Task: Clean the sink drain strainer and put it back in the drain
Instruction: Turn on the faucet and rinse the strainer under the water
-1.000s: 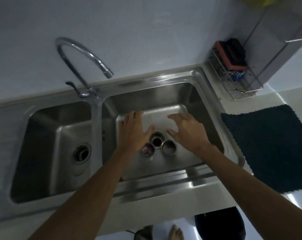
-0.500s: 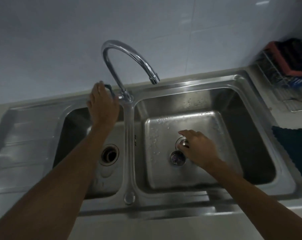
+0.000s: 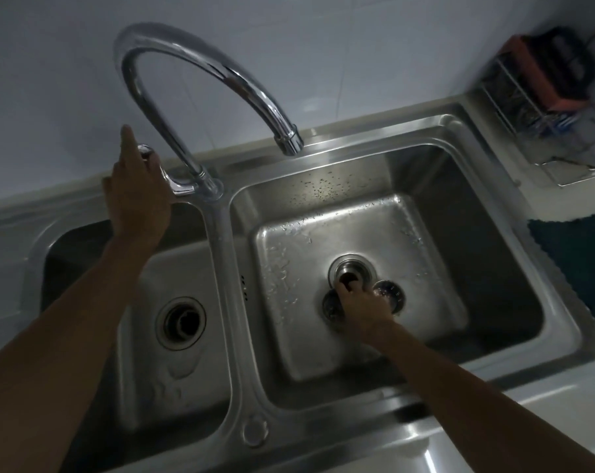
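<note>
Sink [image 3: 494, 138]: double steel basin. The right floor was beaded with droplets, and no stream showed at the spout [image 3: 289, 145].
Left hand [image 3: 135, 199]: at the sink's back edge, above the left basin's back corner. The fingers looked straight, forefinger toward the wall, and lay against the lever [image 3: 180, 189]. Whether the thumb hooked the lever could not be told.
Right hand [image 3: 360, 312]: low on the right basin floor. The fingertips curled over the rim of the drain [image 3: 354, 268], one dipping into its mouth. Whether they pinched anything could not be told.
Dark cup [image 3: 330, 303]: on the floor at the drain's near-left rim, half hidden by the right hand.
Shiny cup [image 3: 390, 295]: on the floor just beside the drain's near-right rim, against the hand, with small holes along its edge.
Strainer: out of the drain. Which of the two cups was the basket could not be settled in the dim light.
Step (judged): water about to be opened for rinsing, with nothing yet refitted.
Hazard, splash: the spout hung over the basin's back edge, so a hard pull on the lever would probably strike bare steel and spray rather than reach the cups.
Hazard, open drain: dirt loosened from either cup could wash straight down the unguarded mouth.
Hazard, slip: both cups sat loose on wet metal, so a nudge from the hand could send one skidding.
Rack [image 3: 541, 97]: at the counter's back right corner.
</note>
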`<state>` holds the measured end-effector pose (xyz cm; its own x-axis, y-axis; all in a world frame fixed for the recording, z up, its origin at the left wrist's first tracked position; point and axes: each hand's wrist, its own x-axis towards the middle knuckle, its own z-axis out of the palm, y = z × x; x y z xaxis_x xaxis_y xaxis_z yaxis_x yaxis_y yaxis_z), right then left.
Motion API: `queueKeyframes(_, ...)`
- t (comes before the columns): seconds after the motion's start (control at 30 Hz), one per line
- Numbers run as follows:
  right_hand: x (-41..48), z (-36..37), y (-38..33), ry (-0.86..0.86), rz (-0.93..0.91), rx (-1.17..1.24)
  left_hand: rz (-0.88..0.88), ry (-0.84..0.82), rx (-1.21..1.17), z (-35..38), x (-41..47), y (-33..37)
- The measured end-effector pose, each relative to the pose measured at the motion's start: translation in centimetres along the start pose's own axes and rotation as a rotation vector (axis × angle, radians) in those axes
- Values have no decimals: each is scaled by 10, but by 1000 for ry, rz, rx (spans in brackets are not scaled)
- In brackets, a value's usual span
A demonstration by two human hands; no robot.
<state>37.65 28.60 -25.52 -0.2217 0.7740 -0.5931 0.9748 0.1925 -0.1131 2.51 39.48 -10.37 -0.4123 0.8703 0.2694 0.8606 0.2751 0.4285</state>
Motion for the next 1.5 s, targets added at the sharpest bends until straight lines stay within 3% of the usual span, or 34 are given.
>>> queueKeyframes(0.3, -7, 4, -4, 66, 55, 165, -74, -71, -18, 4, 21, -13)
queueKeyframes(0.4, -9, -9, -2, 147, 88, 233, -102, -28, -6, 2, 6, -8)
queueKeyframes(0.53, -5, -33, 4, 265, 166, 341, 96, 70, 1, 4, -72, 20)
queueKeyframes(0.7, 3, -54, 6, 335, 164, 327, 516, -376, 38, 39, -155, 40)
queueKeyframes(0.8, 3, -56, 5, 342, 119, 313, 563, -496, 162, 55, -175, 41)
queueKeyframes(0.9, 1, -49, 8, 251, 37, 242, 612, -505, 278, 60, -185, 38)
queueKeyframes(1.07, 12, -68, 17, 324, 123, 360, 579, -486, 292, 62, -184, 38)
queueKeyframes(1.23, 2, -57, 3, 307, 6, 308, 557, -479, 263, 62, -183, 39)
queueKeyframes(1.4, 1, -66, 21, 377, 97, 411, 540, -493, 274, 63, -183, 39)
queueKeyframes(1.5, -2, -64, 13, 383, 18, 415, 527, -489, 270, 63, -183, 39)
